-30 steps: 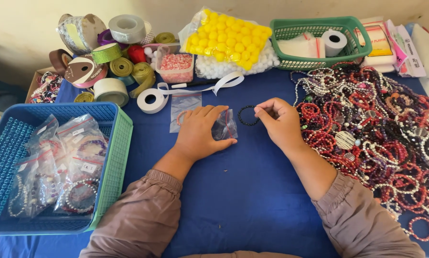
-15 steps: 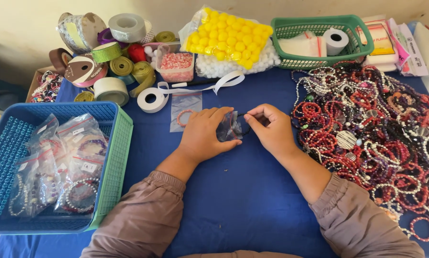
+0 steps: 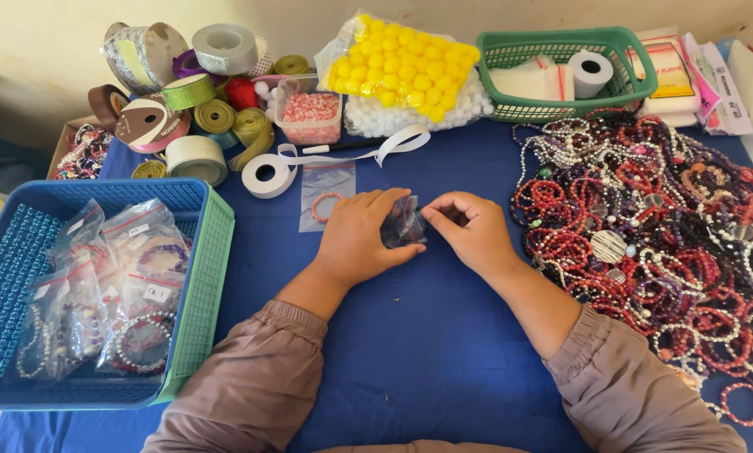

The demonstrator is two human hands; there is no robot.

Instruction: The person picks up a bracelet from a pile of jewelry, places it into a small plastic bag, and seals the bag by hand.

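A small clear plastic zip bag [image 3: 403, 222] is pinched between the fingers of the left hand [image 3: 359, 235] above the blue-covered desk [image 3: 410, 352]. The right hand [image 3: 473, 231] is closed at the bag's mouth, fingertips together; whatever is gripped there is hidden. Just left, a flat clear bag with a red strip and a pink bead bracelet [image 3: 326, 195] is laid. Filled clear bags with white labels [image 3: 112, 285] are stacked in the blue plastic basket [image 3: 213, 252].
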